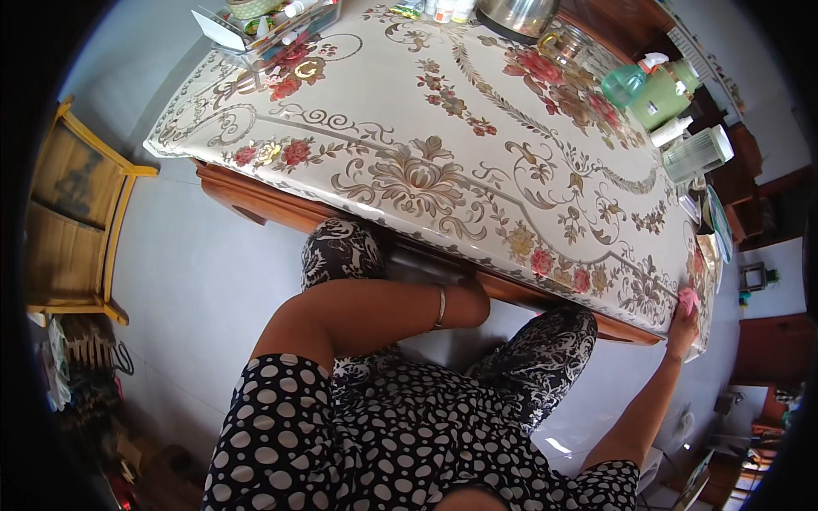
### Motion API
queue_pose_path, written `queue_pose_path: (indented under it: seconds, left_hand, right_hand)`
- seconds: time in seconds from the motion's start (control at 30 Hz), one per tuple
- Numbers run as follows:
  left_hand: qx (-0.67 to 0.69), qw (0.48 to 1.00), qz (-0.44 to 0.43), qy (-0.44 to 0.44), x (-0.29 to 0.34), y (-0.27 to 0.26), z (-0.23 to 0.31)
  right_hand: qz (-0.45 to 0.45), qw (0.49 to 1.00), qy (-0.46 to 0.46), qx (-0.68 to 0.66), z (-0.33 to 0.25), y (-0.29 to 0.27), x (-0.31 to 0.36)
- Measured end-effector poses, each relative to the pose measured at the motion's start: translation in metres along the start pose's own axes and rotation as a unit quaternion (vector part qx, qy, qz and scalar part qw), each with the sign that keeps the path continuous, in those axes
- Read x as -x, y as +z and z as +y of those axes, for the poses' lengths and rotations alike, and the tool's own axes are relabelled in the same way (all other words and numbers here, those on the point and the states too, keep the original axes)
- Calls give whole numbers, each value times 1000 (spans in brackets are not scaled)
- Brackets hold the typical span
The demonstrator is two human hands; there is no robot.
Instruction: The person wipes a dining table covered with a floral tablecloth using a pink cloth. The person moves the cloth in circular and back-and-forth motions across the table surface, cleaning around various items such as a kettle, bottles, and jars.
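My right hand (pixel 683 330) is at the right corner of the table, closed on a pink cloth (pixel 688 298) that lies against the tablecloth. Across my lap reaches my left forearm, a bangle at its wrist. My left hand (pixel 468 305) is just below the table's front edge, between my knees; its fingers are hidden. A cream tablecloth (pixel 358 175) with floral print in gold, brown and red covers the table, and its border hangs over the wooden edge (pixel 256 194).
At the far left stands a clear bin (pixel 281 38) of small items. A green spray bottle (pixel 625 83), a green container (pixel 660 95), a clear lidded jar (pixel 697 155), a glass cup (pixel 564 44) and a steel kettle (pixel 518 15) line the far right. A wooden chair (pixel 119 226) is leftward.
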State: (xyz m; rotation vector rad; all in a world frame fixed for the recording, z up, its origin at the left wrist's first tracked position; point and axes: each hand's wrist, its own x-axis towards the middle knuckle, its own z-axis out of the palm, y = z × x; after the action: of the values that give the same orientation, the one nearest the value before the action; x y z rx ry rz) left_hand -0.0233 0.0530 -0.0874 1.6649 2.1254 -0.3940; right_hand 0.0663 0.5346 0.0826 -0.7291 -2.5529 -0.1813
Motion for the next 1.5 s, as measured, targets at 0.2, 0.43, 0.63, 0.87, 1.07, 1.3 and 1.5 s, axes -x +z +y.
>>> queue_pose_path:
  seconds: [0.2,0.43,0.63,0.87,1.07,1.3,1.5]
  left_hand:
    - [6,1000,-23,-3,7,-12,9]
    - [49,999,4,14,14,-27,14]
    - [132,987,72,48,15,-45,12]
    - [164,978,117,56,15,-50,6]
    - [148,981,117,37,11,-40,3]
    - [142,983,116,16,17,-37,-5]
    - [120,988,98,5,19,-35,-10]
  right_hand:
    - [-21,982,-125,-143,-124,-50,52]
    - [-60,922,-290,-249,-235,-91,89]
    - [-98,872,-395,-270,-322,-112,105]
    - [-158,774,-544,-284,-429,-120,104]
    - [-102,710,-626,-304,-529,-112,120]
    - [-74,621,-665,-408,-654,-108,152]
    - [-104,651,-619,-427,-714,-98,148]
